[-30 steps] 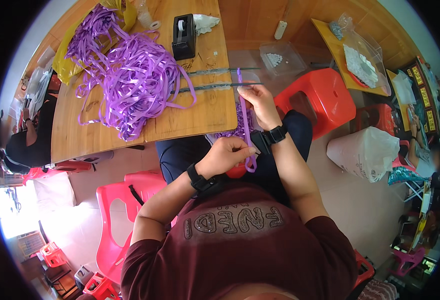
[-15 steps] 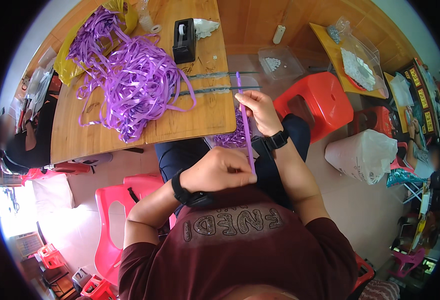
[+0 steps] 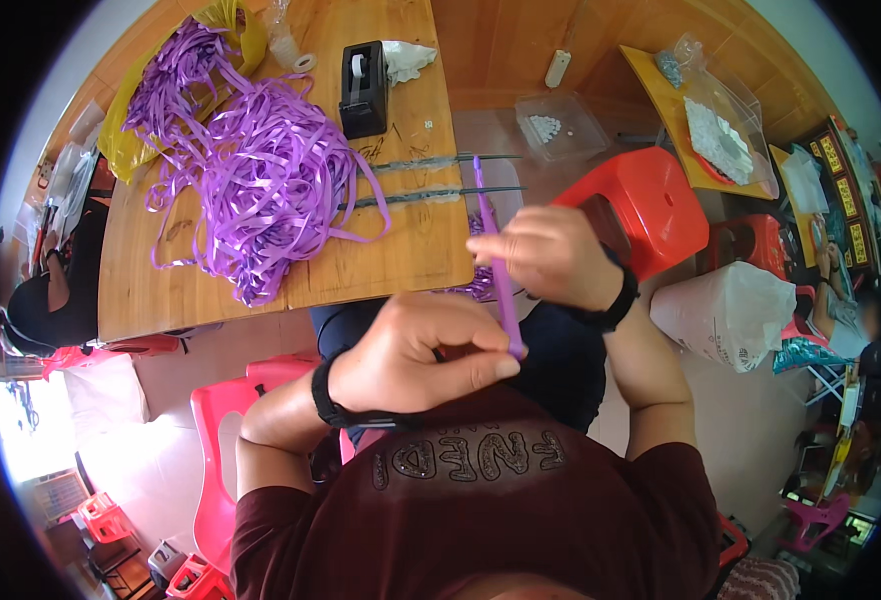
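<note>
By the table (image 3: pixel 386 265), the step in hand seems to be drawing a purple ribbon strip (image 3: pixel 502 292) tight and working along it. The strip lies just outside the table's right edge: its far end is at the two dark rods (image 3: pixel 431 197), which reach out past this edge, and its lower end comes to the person's body side of the table. There the left hand (image 3: pixel 416 355) pinches it between thumb and finger. The right hand (image 3: pixel 553 258), to the right of the table, has its fingers across the strip, but it is blurred, and I cannot tell if it grips or only touches. I judge that the next move calls for even tension and no twisting. How the strip goes around the rods is too small to see, and the purple pieces (image 3: pixel 481 284) beside the table's corner are partly hidden.
</note>
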Motion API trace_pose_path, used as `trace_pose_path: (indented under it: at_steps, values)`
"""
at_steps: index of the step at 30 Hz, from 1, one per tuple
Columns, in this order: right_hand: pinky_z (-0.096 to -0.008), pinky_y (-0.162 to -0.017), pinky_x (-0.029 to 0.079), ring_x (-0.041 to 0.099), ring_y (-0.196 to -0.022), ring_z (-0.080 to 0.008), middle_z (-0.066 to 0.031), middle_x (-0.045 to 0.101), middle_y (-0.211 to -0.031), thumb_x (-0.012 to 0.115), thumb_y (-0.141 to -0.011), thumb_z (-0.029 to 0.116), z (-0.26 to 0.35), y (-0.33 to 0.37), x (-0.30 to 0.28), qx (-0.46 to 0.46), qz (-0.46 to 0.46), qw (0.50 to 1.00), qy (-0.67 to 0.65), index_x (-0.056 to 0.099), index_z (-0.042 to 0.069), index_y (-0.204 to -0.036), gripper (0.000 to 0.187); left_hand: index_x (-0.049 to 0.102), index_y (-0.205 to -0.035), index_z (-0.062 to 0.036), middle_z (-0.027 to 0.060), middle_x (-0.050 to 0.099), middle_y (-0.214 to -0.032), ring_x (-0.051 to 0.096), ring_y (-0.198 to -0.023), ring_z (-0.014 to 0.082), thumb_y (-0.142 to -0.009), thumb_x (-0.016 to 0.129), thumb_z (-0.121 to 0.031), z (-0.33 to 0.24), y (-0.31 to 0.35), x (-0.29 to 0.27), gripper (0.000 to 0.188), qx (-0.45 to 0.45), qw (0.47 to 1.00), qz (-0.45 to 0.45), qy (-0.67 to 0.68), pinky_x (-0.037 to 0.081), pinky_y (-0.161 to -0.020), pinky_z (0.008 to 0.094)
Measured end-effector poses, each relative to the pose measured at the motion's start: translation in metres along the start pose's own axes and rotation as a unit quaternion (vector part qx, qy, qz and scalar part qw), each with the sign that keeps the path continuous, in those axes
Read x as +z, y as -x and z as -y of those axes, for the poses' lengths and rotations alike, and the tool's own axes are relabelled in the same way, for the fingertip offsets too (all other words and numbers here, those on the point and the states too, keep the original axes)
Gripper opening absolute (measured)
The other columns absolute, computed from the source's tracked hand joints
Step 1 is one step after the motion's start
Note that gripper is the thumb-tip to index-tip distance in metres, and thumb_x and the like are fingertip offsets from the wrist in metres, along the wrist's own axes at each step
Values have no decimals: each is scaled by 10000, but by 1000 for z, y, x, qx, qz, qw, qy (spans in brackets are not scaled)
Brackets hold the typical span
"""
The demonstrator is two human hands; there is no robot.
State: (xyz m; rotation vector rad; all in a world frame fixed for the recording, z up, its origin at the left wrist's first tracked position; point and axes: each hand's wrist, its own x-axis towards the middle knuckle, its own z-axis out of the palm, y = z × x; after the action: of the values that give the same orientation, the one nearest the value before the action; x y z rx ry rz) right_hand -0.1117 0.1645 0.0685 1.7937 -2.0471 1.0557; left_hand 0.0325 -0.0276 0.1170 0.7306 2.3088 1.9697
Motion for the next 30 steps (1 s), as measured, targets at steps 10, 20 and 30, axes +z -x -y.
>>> trace_pose_path:
  at_steps: [10, 20, 30]
  values:
    - [-371, -568, 500, 662, -726, -233, -25, 681, -793, 680, -879, 355, -158, -75, 2, 10, -71, 968, 241, 754, 193, -944, 190, 651, -1223, -2, 40, 707, -953, 614, -711, 58, -920, 688, -98, 39, -114, -75, 321, -5, 955, -290, -55, 491, -608, 200]
    - [-439, -614, 498, 642, -745, -328, -98, 677, -778, 665, -875, 329, -197, -53, 45, 154, 20, 972, 175, 706, 100, -792, 247, 727, -958, -20, 157, 704, -854, 671, -752, 269, -884, 674, -221, 124, -141, -90, 221, -103, 936, -74, -328, 521, -705, 354]
    - [-271, -550, 436, 549, -592, -105, -47, 627, -670, 724, -873, 272, -203, 7, 66, 435, 78, 874, -202, 725, -2, -894, 274, 746, -943, -50, 167, 708, -922, 667, -889, 338, -885, 640, -264, 153, -142, -92, 246, -110, 927, -4, -358, 523, -796, 414]
